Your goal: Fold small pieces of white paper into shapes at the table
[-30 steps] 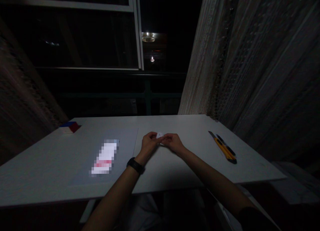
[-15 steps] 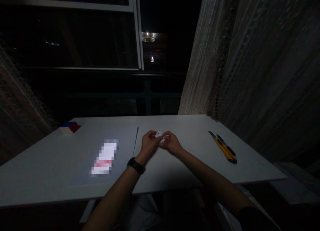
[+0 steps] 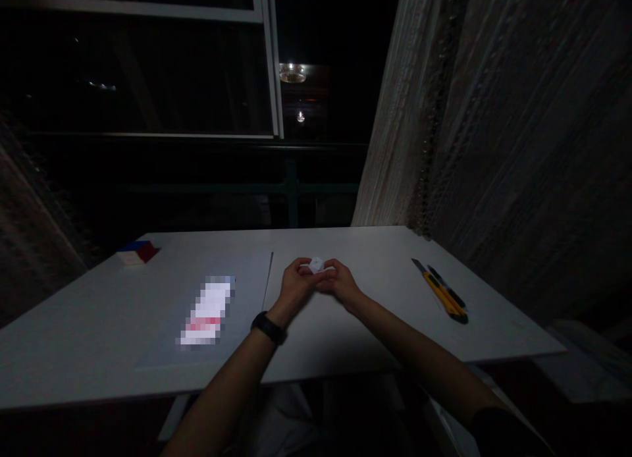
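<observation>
A small piece of folded white paper is held between both hands, just above the middle of the white table. My left hand pinches its left side, with a dark watch on that wrist. On the other side my right hand grips the paper with curled fingers. The two thumbs come close together at the near side of the paper. Dim light hides the finer folds and some of the fingertips.
At left a pixelated bright screen lies on a large pale sheet. A colourful cube sits at the far left. On the right are a yellow utility knife and a dark pen. A curtain hangs behind.
The folded paper has turned and spread between my fingers, so more of it shows above them. My hands have shifted only slightly; the table items are unmoved.
</observation>
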Tool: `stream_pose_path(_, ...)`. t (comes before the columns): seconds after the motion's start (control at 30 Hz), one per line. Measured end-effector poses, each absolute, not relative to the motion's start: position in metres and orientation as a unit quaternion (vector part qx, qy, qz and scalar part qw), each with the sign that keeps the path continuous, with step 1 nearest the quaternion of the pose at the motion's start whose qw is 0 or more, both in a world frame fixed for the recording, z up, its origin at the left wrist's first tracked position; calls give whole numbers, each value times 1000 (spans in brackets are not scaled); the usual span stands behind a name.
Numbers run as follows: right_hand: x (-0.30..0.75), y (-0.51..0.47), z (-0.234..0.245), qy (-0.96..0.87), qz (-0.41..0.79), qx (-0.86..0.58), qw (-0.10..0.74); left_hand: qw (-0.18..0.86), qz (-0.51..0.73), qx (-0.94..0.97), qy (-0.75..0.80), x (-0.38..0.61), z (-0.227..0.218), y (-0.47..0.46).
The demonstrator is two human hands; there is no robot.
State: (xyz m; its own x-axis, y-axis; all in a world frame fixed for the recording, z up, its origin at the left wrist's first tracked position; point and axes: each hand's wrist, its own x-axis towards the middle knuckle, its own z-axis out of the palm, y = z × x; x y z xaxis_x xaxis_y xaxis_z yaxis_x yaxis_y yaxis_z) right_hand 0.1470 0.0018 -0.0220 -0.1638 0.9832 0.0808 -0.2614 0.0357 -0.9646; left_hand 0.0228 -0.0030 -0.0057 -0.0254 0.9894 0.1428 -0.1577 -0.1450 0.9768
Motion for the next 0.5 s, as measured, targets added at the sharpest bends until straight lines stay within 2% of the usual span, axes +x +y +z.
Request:
stream_pose_path(0.33, 147, -1, -18, -508, 613, -356, 489, 501, 563, 477, 452, 19, -8, -2)
stream_pose_path(0.5, 156, 2, -11, -552, 570, -353, 495, 477, 556, 493, 469, 17, -9, 0)
